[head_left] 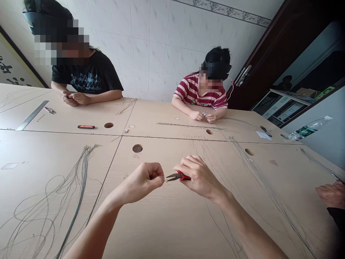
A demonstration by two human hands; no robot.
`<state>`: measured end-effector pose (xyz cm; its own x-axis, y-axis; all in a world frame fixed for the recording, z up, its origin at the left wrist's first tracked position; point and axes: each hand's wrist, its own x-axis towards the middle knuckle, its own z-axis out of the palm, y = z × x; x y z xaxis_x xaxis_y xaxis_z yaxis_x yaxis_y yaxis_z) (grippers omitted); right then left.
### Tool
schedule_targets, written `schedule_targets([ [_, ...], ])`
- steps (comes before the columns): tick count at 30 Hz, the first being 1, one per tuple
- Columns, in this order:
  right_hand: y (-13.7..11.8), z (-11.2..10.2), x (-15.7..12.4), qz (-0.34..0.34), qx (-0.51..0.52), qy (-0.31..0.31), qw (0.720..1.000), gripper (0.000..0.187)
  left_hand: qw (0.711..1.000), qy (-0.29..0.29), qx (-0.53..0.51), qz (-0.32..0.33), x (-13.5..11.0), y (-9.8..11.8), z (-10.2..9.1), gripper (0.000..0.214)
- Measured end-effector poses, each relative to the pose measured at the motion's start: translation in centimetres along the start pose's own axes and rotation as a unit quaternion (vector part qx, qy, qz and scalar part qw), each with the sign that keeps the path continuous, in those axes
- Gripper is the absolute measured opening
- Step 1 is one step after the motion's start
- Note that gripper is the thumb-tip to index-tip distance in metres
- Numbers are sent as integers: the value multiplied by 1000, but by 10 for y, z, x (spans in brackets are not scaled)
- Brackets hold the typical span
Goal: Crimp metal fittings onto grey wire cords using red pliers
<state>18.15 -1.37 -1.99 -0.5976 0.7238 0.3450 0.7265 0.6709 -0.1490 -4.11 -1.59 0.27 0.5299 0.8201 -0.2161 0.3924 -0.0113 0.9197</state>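
Note:
My right hand (198,176) is closed around red-handled pliers (174,176), whose dark jaws point left and stand slightly apart. Facing them, my left hand (148,178) is closed in a pinch, with a tiny bit of metal showing at its fingertips. What this hand holds is too small to name. The plier tips lie just right of the left fingertips, beside that bit. Thin cords (225,223) run over the table below my right forearm. To the left lies a bundle of dark cords (83,172) with small metal ends gathered at its top.
Two people (86,75) sit across the table (167,223), handling small items. Another person's hand (331,194) is at the right edge. Around lie a steel ruler (33,114), a red-and-black marker-like stick (86,126), more cords (264,183) and a water bottle (309,128). Round holes (137,148) pierce the tabletop.

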Motion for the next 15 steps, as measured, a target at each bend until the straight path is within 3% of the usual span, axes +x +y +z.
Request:
schedule_targets([
  [15,2,4,0,-18,-21,14,1000,22,1000,-3,17,-7,-1,2,1,11],
])
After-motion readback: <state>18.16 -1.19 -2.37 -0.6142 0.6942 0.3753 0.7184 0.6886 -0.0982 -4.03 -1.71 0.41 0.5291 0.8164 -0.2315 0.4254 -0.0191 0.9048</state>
